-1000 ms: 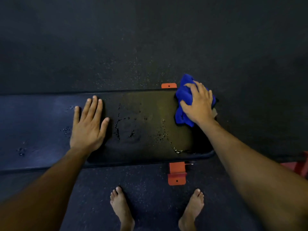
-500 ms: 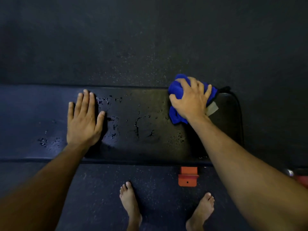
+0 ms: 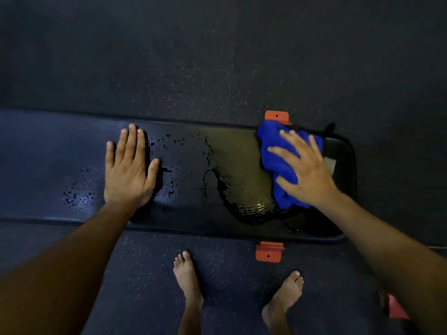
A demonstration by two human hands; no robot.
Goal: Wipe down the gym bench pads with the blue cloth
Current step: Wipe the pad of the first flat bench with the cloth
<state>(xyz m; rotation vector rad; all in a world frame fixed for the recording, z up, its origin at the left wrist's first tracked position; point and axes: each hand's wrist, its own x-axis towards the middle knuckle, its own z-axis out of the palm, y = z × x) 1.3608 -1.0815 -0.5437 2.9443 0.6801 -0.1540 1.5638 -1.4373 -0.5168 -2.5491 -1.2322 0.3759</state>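
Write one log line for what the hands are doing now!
right hand presses blue cloth | left hand flat on bench pad | droplets remain

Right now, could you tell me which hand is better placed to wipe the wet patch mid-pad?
Right. The right hand already presses the blue cloth beside the wet patch; the left hand lies flat, clothless.

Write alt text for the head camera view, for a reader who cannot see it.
Seen from above, a person's right hand presses a blue cloth flat against the right end of a black bench pad, while the left hand rests flat on the pad further left. Water droplets and a wet streak lie between the hands, and bare feet stand on the dark floor below.
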